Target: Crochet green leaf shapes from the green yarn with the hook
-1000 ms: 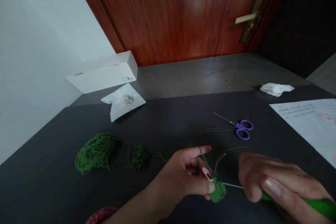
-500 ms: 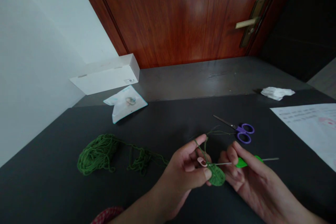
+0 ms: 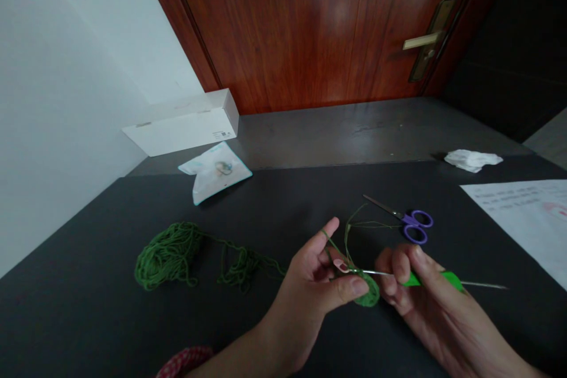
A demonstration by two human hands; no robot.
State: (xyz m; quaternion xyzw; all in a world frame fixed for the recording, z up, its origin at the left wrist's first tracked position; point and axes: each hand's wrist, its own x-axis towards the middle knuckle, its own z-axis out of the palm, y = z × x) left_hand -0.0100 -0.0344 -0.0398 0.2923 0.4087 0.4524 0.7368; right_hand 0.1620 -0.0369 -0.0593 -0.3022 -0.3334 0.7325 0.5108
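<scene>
Between thumb and fingers, my left hand [image 3: 316, 283] pinches a small green crochet piece [image 3: 370, 292]. Its raised index finger carries a strand of green yarn [image 3: 330, 240]. A pink stitch marker [image 3: 341, 266] hangs at the edge of the piece. My right hand [image 3: 425, 289] is closed around the green handle of a crochet hook [image 3: 452, 279]; the hook's metal tip reaches the work beside the marker, where the thumb and yarn partly hide it. To the left lies a green yarn skein [image 3: 168, 255], with a loose tangle [image 3: 241, 266] trailing toward my left hand.
Purple-handled scissors [image 3: 414, 225] lie beyond my right hand, thin yarn ends near them. Further back are a plastic packet [image 3: 221, 174], a white box [image 3: 190, 130] by the wall, and a crumpled tissue [image 3: 472, 159]. A printed sheet [image 3: 522, 218] lies at right.
The right hand has shifted slightly right, and the hook is turned a little. The left thumb now covers more of the crochet piece. The view has shifted slightly.
</scene>
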